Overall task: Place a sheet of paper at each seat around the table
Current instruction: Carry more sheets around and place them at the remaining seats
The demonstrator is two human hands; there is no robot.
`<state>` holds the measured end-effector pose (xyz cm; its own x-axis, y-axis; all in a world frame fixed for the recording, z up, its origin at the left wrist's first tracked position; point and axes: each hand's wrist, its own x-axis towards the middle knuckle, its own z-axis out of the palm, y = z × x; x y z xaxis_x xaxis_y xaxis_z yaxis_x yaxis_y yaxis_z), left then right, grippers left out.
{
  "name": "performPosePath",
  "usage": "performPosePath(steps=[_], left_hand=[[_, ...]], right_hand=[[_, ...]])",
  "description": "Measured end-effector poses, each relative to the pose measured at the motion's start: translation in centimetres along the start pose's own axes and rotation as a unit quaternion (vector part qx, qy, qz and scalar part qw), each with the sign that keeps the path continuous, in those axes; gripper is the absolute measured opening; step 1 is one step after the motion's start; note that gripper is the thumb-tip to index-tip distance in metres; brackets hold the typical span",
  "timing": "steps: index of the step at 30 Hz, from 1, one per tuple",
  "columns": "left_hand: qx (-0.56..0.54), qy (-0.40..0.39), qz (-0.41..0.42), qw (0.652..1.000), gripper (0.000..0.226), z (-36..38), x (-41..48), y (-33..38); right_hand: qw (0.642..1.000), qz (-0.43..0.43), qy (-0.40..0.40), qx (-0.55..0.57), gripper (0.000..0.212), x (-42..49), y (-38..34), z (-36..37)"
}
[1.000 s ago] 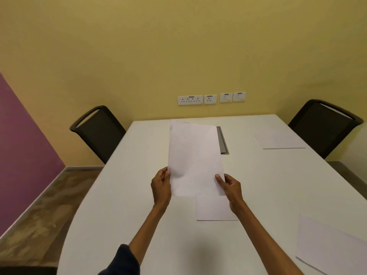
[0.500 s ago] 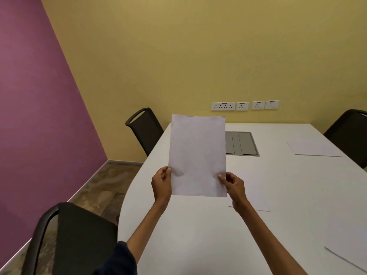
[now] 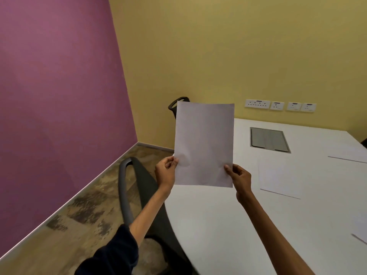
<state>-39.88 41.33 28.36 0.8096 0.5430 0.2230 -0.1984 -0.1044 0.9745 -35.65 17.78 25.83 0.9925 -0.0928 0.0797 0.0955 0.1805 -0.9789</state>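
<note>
Item: blank white paper sheet [image 3: 203, 143], upright above the left edge of the white oval desk [image 3: 228, 225]. Left hand [image 3: 165, 171] and right hand [image 3: 239, 176] each pinch a lower side.
Laid flat: mid-desk sheet [image 3: 282, 175], far right-edge sheet [image 3: 349, 153], near right-edge sheet [image 3: 360, 233].
Outstanding, seemingly: the seat at the black chair [image 3: 139, 187], left edge.

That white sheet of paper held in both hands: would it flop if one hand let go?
Probably floppy: the white sheet of paper dimples where the left hand and right hand pinch its lower edges. Likely very light, since those pinches alone hold it upright. One-handed, it would likely droop.
</note>
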Motion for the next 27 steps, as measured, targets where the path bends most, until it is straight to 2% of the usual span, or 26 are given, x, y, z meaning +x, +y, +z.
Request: performPosePath(steps=[6, 10, 16, 21, 27], left_hand=[[0.002, 0.061, -0.007, 0.998, 0.027, -8.7, 1.3, 1.5], [-0.004, 0.107, -0.008, 0.994, 0.021, -12.7, 3.2, 2.3], [0.004, 0.132, -0.017, 0.991, 0.017, -17.6, 8.0, 1.1], [0.016, 0.136, -0.016, 0.990, 0.018, -20.2, 13.2, -1.6], [0.012, 0.092, -0.031, 0.995, 0.016, -21.4, 21.8, -4.5]], right_hand=[[0.998, -0.005, -0.054, 0.006, 0.011, -2.3, -0.2, 8.5], [0.996, -0.009, -0.083, 0.002, 0.014, -2.1, -0.3, 13.8], [0.995, 0.003, -0.105, -0.004, 0.012, -0.6, 1.4, 20.7], [0.994, 0.018, -0.108, -0.010, 0.005, 2.2, 4.4, 25.8], [0.996, 0.025, -0.083, -0.020, 0.018, 8.4, 7.4, 31.4]])
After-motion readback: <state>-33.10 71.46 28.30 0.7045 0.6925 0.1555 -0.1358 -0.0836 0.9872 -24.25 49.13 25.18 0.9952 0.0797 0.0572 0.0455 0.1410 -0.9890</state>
